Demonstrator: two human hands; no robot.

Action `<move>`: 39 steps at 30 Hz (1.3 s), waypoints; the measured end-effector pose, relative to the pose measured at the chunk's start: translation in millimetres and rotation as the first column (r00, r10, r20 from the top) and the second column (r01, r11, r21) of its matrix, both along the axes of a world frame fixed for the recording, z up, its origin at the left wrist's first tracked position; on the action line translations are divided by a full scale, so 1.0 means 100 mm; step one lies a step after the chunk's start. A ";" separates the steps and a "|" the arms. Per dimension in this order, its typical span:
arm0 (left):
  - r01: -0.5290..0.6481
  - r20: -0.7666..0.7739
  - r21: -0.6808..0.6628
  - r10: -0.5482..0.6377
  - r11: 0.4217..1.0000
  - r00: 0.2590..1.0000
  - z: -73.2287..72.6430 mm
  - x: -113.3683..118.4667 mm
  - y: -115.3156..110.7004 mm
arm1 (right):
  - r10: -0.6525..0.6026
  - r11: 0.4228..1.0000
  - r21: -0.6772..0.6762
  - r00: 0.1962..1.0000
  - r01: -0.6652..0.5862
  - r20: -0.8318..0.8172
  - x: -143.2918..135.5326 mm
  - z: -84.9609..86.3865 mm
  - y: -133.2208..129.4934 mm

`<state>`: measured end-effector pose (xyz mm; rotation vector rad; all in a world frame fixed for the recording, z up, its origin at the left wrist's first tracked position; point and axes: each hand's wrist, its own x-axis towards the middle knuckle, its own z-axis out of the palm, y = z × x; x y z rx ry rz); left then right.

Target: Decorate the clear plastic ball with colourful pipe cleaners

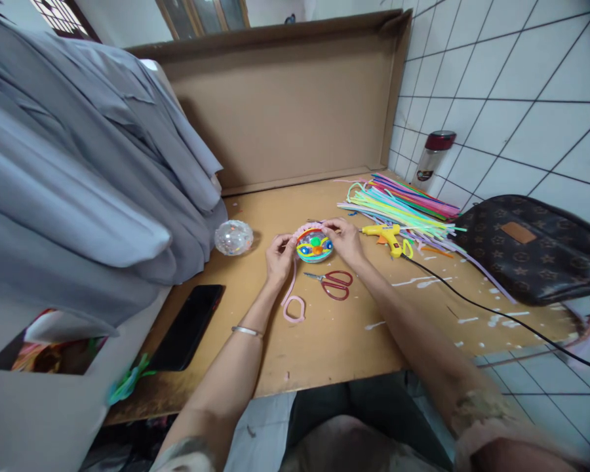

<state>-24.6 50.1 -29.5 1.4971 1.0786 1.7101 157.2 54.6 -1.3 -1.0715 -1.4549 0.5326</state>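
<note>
A round ball (315, 252) decorated with colourful pipe cleaners has blue eyes, a green spot and an orange middle. A pink pipe cleaner (309, 227) runs along its top edge, and its loose tail (294, 309) hangs to a curled loop on the table. At the ball's left side, my left hand (280, 257) is closed, pinching the pink pipe cleaner against the rim. My right hand (343, 237) grips the ball's upper right edge, fingertips on the pink band. Red-handled scissors (335, 284) lie just below the ball.
To the left are a clear ball (234, 237) and a black phone (189, 328). Rightward lie a yellow glue gun (387, 236) with its cord, a pile of pipe cleaners (398, 206), a bottle (431, 160) and a brown bag (535, 249). Cardboard (285, 111) stands behind; grey cloth (88, 164) hangs left.
</note>
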 end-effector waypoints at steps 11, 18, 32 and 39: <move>-0.036 -0.041 0.095 0.040 0.995 0.998 0.12 0.03 -0.06 | 0.118 0.987 -0.094 0.981 -0.134 -0.157 0.03 -0.02 0.06; -0.051 -0.001 0.061 0.051 0.997 0.999 0.15 0.02 -0.07 | 0.181 0.954 -0.169 0.928 -0.246 -0.326 0.09 -0.05 0.08; -0.036 0.102 0.035 0.032 0.999 0.994 0.08 0.00 0.01 | 0.128 0.964 -0.163 0.904 -0.210 -0.407 0.03 -0.13 0.08; -0.042 0.075 0.036 0.040 0.998 0.996 0.08 -0.01 0.02 | 0.096 0.977 -0.151 0.943 -0.150 -0.317 0.01 -0.10 0.05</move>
